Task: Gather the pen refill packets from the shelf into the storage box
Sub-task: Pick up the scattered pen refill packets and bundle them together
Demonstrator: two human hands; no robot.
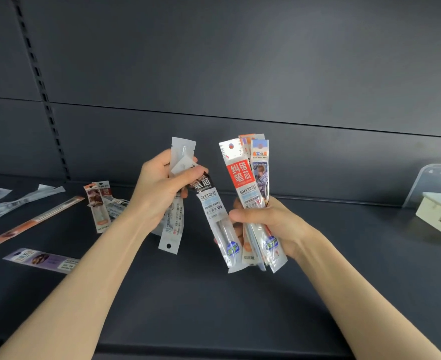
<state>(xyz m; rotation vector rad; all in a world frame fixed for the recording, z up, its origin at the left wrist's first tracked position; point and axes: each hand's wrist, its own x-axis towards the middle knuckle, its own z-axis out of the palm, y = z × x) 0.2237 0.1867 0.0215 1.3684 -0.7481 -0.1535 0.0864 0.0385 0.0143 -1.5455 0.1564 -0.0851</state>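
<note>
Plastic everywhere, both hands full above the dark shelf (214,302)! The right hand (271,224) has its fingers and thumb wrapped tight round a thick bundle of packets (242,175), red label in front, standing upright and fanned a little at the top. The left hand (157,193) is curled round a few white packets (181,157), and its thumb pins the top of a black-labelled packet (211,203) that slants down towards the right hand; whether the right fingers touch its lower end, I cannot tell.

So where does the job stand? Roughly midway, I'd say. A good share of the refills is lifted, but none of what's in hand has reached the storage box (437,211), which sits well apart at the far right edge of the shelf, its inside hidden from here. And over on the left there's plenty not yet gathered: a long orange packet (36,220) lying at a slant, a purple packet (44,259) nearer the front edge, a cluster of brown-and-red packets (97,203) just behind the left forearm, and some clear packets (11,203) at the far left.

My read: join the two handfuls, carry them to the box, then sweep up the left side
</note>
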